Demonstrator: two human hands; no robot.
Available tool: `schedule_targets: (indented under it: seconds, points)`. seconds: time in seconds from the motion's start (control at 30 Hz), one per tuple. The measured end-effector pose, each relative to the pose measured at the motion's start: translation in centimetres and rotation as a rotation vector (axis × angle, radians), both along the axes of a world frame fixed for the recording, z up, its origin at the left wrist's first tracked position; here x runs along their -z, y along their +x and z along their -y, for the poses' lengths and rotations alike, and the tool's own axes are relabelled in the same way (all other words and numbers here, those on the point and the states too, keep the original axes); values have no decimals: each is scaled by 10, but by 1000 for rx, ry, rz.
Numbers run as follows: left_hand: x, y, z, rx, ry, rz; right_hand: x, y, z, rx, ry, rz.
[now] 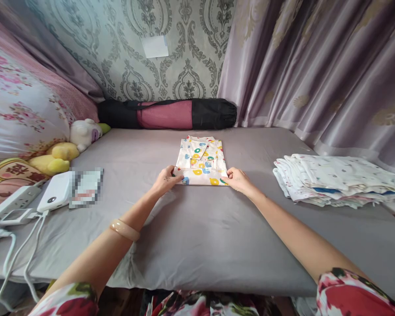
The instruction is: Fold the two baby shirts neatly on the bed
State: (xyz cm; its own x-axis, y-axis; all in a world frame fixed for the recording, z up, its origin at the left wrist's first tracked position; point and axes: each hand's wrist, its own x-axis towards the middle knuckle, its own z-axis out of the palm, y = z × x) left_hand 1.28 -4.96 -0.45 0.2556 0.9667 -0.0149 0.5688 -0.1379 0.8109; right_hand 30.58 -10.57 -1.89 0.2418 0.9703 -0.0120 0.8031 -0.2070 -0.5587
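Note:
A small white garment (pixel 202 160) with coloured ring prints lies folded into a rectangle on the grey bed sheet (pixel 197 228), in the middle of the view. My left hand (pixel 166 179) pinches its near left corner, fingers closed on the cloth. My right hand (pixel 237 179) grips the near right corner the same way. A pale bangle sits on my left wrist.
A stack of folded white printed clothes (pixel 339 180) lies at the right. A black and pink long bag (pixel 167 114) rests against the wall. At the left are plush toys (pixel 66 151), a white power bank (pixel 55 192), a power strip and cables. Curtains hang at right.

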Motion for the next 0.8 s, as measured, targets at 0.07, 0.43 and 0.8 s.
schedule_targets:
  seconds: [0.07,0.43,0.8]
  points:
    - [0,0,1,42,-20,93,2,1,1,-30,51,-37]
    - [-9,-25,13,409,-117,306,0,13,39,-502,173,-538]
    - [-8,-21,8,301,-160,391,2,10,28,-434,195,-468]
